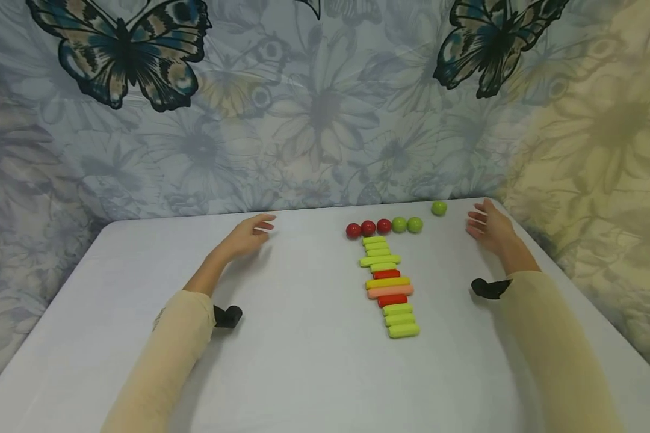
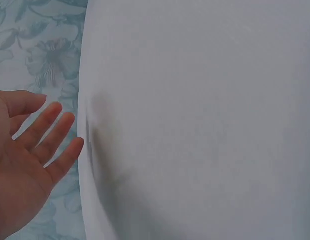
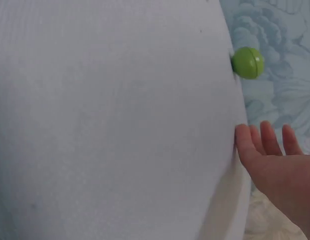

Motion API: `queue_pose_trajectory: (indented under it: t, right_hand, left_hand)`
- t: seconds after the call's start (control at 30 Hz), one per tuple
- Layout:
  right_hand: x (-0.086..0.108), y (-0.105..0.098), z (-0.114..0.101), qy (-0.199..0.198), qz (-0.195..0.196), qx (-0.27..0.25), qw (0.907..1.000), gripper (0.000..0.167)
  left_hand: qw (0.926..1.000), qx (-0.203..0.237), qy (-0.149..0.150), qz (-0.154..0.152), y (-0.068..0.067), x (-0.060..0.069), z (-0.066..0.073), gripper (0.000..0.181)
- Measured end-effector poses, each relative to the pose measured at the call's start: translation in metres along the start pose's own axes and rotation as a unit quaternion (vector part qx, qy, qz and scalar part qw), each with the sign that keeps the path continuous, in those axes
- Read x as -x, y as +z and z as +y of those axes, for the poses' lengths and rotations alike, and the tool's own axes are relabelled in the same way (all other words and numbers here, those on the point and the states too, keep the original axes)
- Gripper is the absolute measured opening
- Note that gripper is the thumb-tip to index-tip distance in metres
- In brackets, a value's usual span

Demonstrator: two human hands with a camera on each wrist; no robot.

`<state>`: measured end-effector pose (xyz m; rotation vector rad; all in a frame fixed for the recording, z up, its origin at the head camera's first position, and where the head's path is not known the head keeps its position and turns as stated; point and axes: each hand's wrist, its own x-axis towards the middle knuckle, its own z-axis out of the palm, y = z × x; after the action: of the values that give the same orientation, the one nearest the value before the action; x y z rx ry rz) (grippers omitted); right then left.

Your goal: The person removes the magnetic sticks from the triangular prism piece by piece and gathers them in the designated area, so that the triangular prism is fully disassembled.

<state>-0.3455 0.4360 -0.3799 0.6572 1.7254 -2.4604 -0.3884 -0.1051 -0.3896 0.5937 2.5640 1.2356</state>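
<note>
My left hand (image 1: 247, 236) hovers over the far left part of the white table with its fingers loosely spread and nothing in it. At the far right, my right hand (image 1: 492, 230) holds nothing, its fingers relaxed. Nearest to it is a lone green ball (image 1: 439, 208) by the back edge; the right wrist view shows this green ball (image 3: 248, 63) apart from the fingertips. To its left runs a row of red balls (image 1: 368, 228) and two green balls (image 1: 399, 224). Below them, a column of sticks includes yellow-green sticks (image 1: 403, 330), red sticks (image 1: 392, 300), a yellow one (image 1: 387, 282) and a peach one (image 1: 390, 291).
The white-covered table (image 1: 292, 361) ends at a patterned wall (image 1: 325, 120) with flowers and butterflies. A black wrist piece (image 1: 227, 316) sticks out at the left cuff, and another black piece (image 1: 490, 288) at the right cuff.
</note>
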Motion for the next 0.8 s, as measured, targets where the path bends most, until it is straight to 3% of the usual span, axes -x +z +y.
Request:
queue_pose_trajectory:
  t: [0.2,0.33,0.57,0.7,0.8]
  right_hand:
    - [-0.001,-0.010,0.000,0.002,0.019,-0.026,0.9995,0.066]
    - [-0.005,-0.012,0.000,-0.004,0.042,-0.012,0.9991,0.068]
    - [-0.014,-0.015,0.003,-0.048,0.072,0.073,0.9935,0.066]
    - [-0.019,-0.013,0.006,-0.077,0.097,0.130,0.9839,0.058]
    - [-0.023,-0.012,0.008,-0.109,0.114,0.205,0.9659,0.060]
  left_hand:
    - [0.9988,0.034,-0.003,0.037,-0.019,0.031,-0.025,0.051]
    - [0.9985,-0.002,-0.013,0.054,-0.028,0.051,-0.031,0.055]
    - [0.9955,-0.063,-0.034,0.063,-0.034,0.073,-0.031,0.066]
    - [0.9952,-0.070,-0.026,0.064,-0.035,0.078,-0.032,0.067]
    - [0.9959,-0.067,-0.012,0.060,-0.034,0.079,-0.032,0.065]
